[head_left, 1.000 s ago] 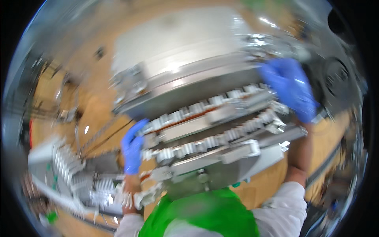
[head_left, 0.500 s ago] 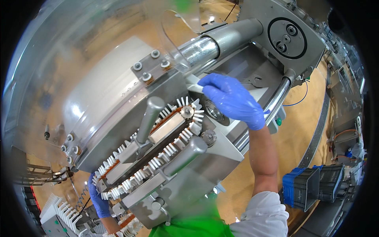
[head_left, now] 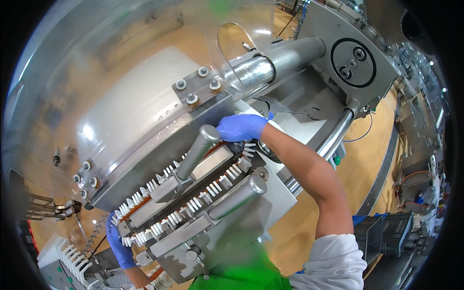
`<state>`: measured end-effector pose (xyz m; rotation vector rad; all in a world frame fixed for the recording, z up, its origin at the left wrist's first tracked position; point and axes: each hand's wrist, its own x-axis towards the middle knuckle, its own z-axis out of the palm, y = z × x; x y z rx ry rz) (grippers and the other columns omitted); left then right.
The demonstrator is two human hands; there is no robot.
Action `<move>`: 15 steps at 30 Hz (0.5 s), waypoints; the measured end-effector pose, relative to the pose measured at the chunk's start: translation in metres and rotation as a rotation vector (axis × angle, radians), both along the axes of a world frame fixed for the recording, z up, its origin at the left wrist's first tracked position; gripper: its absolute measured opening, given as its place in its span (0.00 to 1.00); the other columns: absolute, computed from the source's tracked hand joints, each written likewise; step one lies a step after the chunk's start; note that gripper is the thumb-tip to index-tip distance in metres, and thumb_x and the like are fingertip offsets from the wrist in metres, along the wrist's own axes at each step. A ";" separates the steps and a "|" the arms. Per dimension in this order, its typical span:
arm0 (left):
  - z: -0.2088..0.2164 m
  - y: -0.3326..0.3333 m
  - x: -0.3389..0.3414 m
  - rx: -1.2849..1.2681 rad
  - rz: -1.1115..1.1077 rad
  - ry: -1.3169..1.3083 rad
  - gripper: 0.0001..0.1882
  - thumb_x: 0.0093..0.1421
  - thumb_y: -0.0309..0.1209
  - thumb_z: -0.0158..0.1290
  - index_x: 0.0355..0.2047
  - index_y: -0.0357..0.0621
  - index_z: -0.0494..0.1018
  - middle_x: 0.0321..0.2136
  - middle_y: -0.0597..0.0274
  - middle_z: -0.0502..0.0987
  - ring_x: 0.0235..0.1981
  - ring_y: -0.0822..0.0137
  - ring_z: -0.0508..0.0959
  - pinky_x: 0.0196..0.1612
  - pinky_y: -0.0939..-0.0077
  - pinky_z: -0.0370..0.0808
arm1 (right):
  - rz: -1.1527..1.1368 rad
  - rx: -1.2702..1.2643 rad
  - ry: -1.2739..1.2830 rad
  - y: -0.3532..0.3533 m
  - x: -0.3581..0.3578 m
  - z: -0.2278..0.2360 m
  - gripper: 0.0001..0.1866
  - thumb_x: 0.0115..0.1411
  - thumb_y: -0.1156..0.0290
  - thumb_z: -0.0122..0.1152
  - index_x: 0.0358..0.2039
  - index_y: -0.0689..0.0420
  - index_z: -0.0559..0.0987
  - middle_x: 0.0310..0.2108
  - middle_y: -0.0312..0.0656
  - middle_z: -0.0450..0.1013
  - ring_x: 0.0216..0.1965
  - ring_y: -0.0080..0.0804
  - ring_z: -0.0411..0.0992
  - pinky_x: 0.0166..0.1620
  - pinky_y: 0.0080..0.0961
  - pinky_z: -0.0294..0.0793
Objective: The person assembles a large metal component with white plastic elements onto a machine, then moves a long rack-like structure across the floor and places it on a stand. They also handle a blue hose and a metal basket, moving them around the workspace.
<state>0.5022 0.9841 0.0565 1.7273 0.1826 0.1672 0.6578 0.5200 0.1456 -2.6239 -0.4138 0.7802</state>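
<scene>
A loop of toothed belt (head_left: 223, 182) with white paddles and an orange-brown band runs around a metal bar on a steel machine. My right hand (head_left: 241, 128), in a blue glove, reaches across to the belt's far end, its fingers bent down over the belt by the end wheel. At the near left end, my left hand (head_left: 120, 249), also blue-gloved, lies against the belt, its fingers mostly hidden behind the paddles. Two grey metal handles stand here: one handle (head_left: 197, 151) beside my right fingers, another handle (head_left: 238, 197) closer to me.
A clear curved cover (head_left: 135, 92) arches over the left side. A thick steel tube (head_left: 297, 54) leads to an upright plate (head_left: 333, 26). Behind my right wrist lies a metal wrench (head_left: 311, 115). Dark crates (head_left: 369, 237) stand on the right, and a white-toothed rack (head_left: 72, 256) at lower left.
My right hand has moved left and down from the round metal part to the belt's far end, its forearm now stretching across. My left hand stays at the near end. The view has shifted slightly.
</scene>
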 end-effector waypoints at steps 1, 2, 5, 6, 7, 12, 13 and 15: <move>-0.002 0.000 0.000 -0.052 0.026 -0.003 0.24 0.63 0.38 0.42 0.55 0.35 0.63 0.49 0.56 0.70 0.50 0.65 0.70 0.54 0.70 0.65 | 0.012 -0.004 -0.049 -0.001 -0.001 0.000 0.21 0.55 0.61 0.41 0.39 0.59 0.77 0.44 0.52 0.72 0.44 0.51 0.71 0.47 0.39 0.68; -0.004 0.001 0.001 -0.078 0.017 -0.007 0.23 0.62 0.37 0.42 0.54 0.35 0.63 0.49 0.56 0.70 0.50 0.65 0.70 0.54 0.70 0.65 | 0.123 0.074 -0.224 -0.004 -0.002 -0.001 0.19 0.55 0.62 0.41 0.33 0.61 0.77 0.38 0.52 0.74 0.40 0.50 0.72 0.45 0.38 0.69; -0.008 0.002 0.003 -0.205 0.030 -0.011 0.22 0.62 0.35 0.42 0.53 0.34 0.64 0.49 0.56 0.70 0.49 0.66 0.70 0.54 0.70 0.65 | 0.130 0.247 -0.271 -0.007 -0.002 -0.011 0.17 0.55 0.63 0.43 0.30 0.62 0.77 0.36 0.53 0.73 0.37 0.50 0.71 0.43 0.38 0.69; -0.009 0.002 0.004 -0.204 0.043 -0.016 0.22 0.62 0.34 0.42 0.52 0.33 0.65 0.49 0.56 0.70 0.49 0.66 0.70 0.54 0.71 0.65 | 0.072 0.215 -0.246 -0.007 -0.003 -0.015 0.16 0.56 0.62 0.44 0.32 0.61 0.76 0.36 0.50 0.73 0.38 0.46 0.71 0.43 0.36 0.70; -0.008 0.002 0.005 -0.202 0.022 -0.032 0.21 0.62 0.34 0.41 0.52 0.33 0.65 0.48 0.55 0.70 0.49 0.66 0.70 0.54 0.71 0.65 | 0.048 0.239 -0.258 -0.006 -0.003 -0.019 0.16 0.58 0.61 0.46 0.35 0.61 0.76 0.36 0.48 0.72 0.38 0.43 0.72 0.43 0.35 0.70; 0.000 0.002 0.008 0.463 -0.142 -0.295 0.19 0.62 0.31 0.40 0.49 0.28 0.66 0.49 0.50 0.70 0.50 0.61 0.70 0.55 0.68 0.64 | -0.324 0.476 -0.136 0.005 -0.022 -0.002 0.13 0.60 0.70 0.46 0.42 0.59 0.75 0.37 0.40 0.72 0.40 0.31 0.71 0.48 0.29 0.69; 0.002 0.001 0.008 0.594 -0.221 -0.458 0.20 0.62 0.31 0.41 0.49 0.28 0.66 0.49 0.49 0.70 0.51 0.60 0.70 0.55 0.67 0.65 | -0.327 0.515 -0.202 0.008 -0.028 0.011 0.13 0.59 0.71 0.47 0.43 0.58 0.74 0.37 0.41 0.72 0.41 0.32 0.71 0.49 0.29 0.68; 0.005 0.000 0.009 0.714 -0.195 -0.405 0.19 0.63 0.33 0.41 0.49 0.33 0.69 0.49 0.52 0.71 0.52 0.61 0.70 0.54 0.65 0.66 | -0.285 0.590 -0.339 0.012 -0.040 0.047 0.14 0.58 0.68 0.49 0.43 0.60 0.75 0.36 0.41 0.73 0.39 0.28 0.70 0.45 0.26 0.68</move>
